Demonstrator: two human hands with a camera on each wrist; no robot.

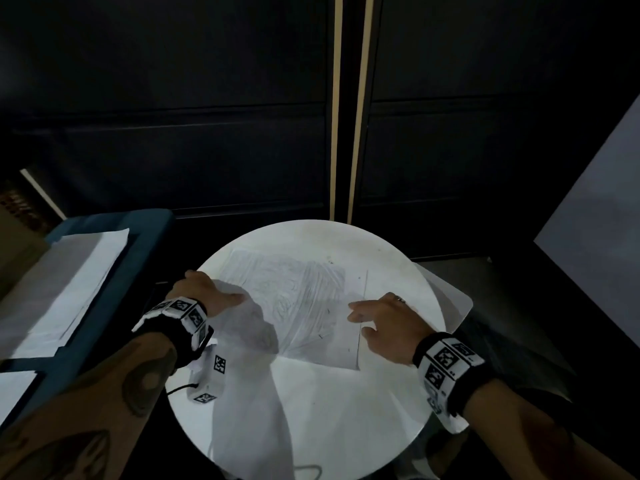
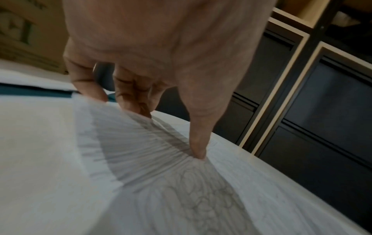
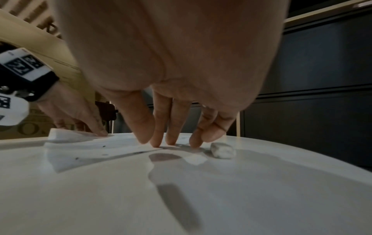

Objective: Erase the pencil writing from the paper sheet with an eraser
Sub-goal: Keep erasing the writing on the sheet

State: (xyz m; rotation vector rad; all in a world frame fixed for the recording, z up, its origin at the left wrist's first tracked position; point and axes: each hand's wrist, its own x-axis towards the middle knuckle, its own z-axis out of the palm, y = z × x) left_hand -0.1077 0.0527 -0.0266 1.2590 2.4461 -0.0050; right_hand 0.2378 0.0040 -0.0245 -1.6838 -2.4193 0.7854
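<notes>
A paper sheet (image 1: 304,306) covered in pencil lines lies on the round white table (image 1: 329,410). My left hand (image 1: 221,296) grips its left edge: the thumb (image 2: 198,149) presses the top while the fingers sit behind the raised, curled edge of the paper (image 2: 201,198). My right hand (image 1: 360,317) rests straight fingertips (image 3: 161,139) on the sheet's right edge (image 3: 90,147) and holds nothing. A small white, smudged eraser (image 3: 222,152) lies on the table just right of those fingertips. In the head view it is hidden under the hand.
A blue tray-like surface (image 1: 145,237) with white sheets stands to the left of the table. Dark cabinet fronts (image 1: 207,133) rise behind. A white tagged block with a cable (image 1: 211,375) lies by my left wrist. A pale sheet (image 1: 453,299) overhangs the table's right rim.
</notes>
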